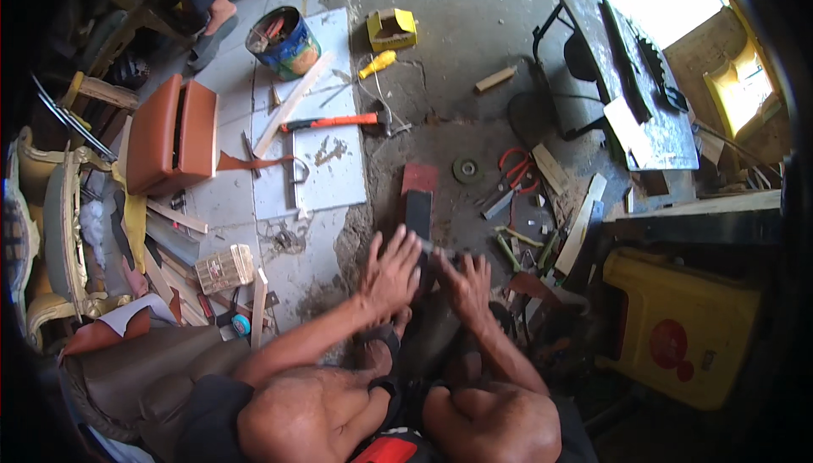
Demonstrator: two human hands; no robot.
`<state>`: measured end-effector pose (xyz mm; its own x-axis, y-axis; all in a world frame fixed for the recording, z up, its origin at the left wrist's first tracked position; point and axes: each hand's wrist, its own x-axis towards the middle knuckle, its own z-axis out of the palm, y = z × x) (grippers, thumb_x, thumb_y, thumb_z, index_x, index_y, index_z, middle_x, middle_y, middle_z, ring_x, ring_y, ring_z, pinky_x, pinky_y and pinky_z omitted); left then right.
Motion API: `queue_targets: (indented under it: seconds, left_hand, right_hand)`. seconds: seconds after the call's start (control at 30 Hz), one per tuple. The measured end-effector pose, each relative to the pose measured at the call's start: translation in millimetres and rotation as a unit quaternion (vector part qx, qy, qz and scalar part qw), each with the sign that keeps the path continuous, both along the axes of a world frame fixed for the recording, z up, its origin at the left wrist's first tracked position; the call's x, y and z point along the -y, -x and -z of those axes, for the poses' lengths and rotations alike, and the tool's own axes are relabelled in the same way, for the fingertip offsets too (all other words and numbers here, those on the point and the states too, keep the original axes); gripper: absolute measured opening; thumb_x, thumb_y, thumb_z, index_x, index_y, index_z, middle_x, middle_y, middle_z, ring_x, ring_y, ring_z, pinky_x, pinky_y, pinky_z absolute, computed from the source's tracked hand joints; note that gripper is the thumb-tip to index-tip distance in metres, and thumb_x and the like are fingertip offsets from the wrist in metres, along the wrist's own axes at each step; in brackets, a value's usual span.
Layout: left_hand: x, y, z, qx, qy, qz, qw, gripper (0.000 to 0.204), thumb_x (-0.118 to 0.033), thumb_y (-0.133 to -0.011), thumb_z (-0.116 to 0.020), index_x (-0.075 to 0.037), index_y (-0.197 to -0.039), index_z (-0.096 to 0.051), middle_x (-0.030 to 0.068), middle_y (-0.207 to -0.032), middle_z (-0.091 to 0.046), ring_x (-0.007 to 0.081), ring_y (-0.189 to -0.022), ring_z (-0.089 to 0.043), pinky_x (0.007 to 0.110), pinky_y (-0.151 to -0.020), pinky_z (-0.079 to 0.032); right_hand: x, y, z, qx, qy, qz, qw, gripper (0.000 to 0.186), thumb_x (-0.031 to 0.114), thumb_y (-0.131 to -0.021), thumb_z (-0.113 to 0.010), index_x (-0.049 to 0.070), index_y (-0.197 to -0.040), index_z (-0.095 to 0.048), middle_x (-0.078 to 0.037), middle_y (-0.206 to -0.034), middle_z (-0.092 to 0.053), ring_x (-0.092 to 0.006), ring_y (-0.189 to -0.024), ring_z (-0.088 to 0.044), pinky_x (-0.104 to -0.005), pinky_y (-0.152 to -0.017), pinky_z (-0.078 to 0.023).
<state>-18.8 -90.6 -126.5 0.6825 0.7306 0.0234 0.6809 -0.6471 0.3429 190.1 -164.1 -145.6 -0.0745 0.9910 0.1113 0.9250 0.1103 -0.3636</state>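
Observation:
In front of my knees, a long dark block (417, 214) like a sharpening stone lies on a reddish board (420, 177). A thin pale strip (425, 244), perhaps a metal blade, crosses the block's near part. My left hand (391, 275) reaches in from the left, its fingers stretched out and apart, the fingertips at the strip's left end. My right hand (467, 287) is at the strip's other end, its index finger pointing along it and the other fingers partly bent. What lies under the right palm is hidden. The block's near end disappears between my hands.
Right of the block lie a green tape roll (465, 170), red-handled scissors (517, 168) and wood offcuts (550, 169). Farther off are an orange-handled hammer (334, 121), a yellow-handled screwdriver (378, 64), a yellow box (393, 30) and a paint bucket (284, 44). A yellow plastic chair (682, 323) stands right.

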Motion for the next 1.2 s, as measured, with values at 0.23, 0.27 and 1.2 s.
queue_targets:
  seconds: [0.23,0.27,1.2]
  left_hand:
    - [7.2,7.4,3.5,-0.018,0.033,0.002,0.999,0.063,-0.036,-0.100,-0.057,0.002,-0.149,-0.054,0.0186,-0.158,-0.051,0.0340,-0.156,-0.033,0.064,-0.126,-0.016]
    - [31.5,18.3,5.0,-0.014,0.049,-0.004,0.999,0.064,-0.036,-0.099,-0.057,0.002,-0.150,-0.053,0.0184,-0.159,-0.049,0.0340,-0.156,-0.032,0.065,-0.126,-0.015]
    - [35.5,21.7,2.8,-0.018,0.057,-0.016,0.998,0.064,-0.042,-0.102,-0.056,0.000,-0.150,-0.054,0.0162,-0.160,-0.049,0.0325,-0.157,-0.032,0.071,-0.123,-0.012]
  right_hand:
    - [14.3,1.0,14.4,-0.032,0.003,-0.020,0.999,0.063,0.013,-0.085,-0.065,0.026,-0.146,-0.063,-0.015,-0.108,-0.060,-0.0380,-0.095,-0.053,-0.0486,-0.081,-0.044]
    - [23.1,7.6,14.0,-0.043,0.008,-0.014,0.999,0.063,0.013,-0.085,-0.064,0.027,-0.147,-0.063,-0.015,-0.108,-0.059,-0.0381,-0.095,-0.053,-0.0488,-0.081,-0.044]
    - [38.1,14.9,11.6,-0.041,0.031,-0.006,0.999,0.065,0.013,-0.086,-0.064,0.027,-0.150,-0.060,-0.016,-0.108,-0.058,-0.0365,-0.096,-0.052,-0.0468,-0.082,-0.044]
